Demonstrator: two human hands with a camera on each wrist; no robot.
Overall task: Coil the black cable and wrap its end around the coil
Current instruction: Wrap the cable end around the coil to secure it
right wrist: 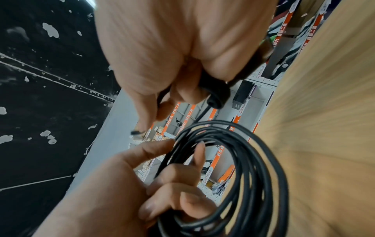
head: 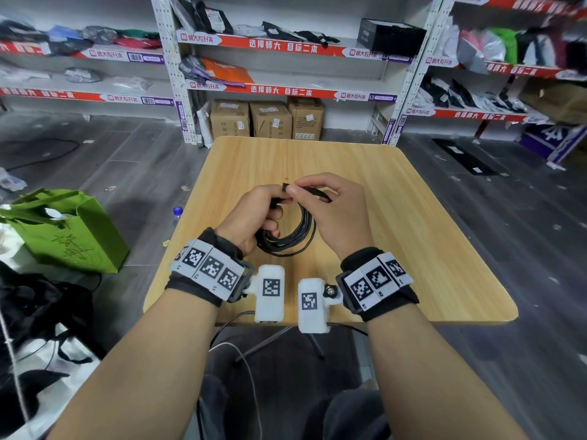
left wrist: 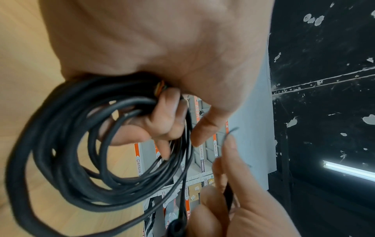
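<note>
Black wristbands (head: 203, 290) carry white marker-printed blocks and white camera housings (head: 269, 293).

Black cable (head: 293, 236): thin, round, wound into several loose loops, coil held above the wooden table (head: 413, 249), hanging roughly upright. Left hand (head: 251, 217) grips the coil's top. Free end (head: 309, 191) with its thicker plug is pinched in the right hand (head: 336, 214), just beside the coil top.
</note>
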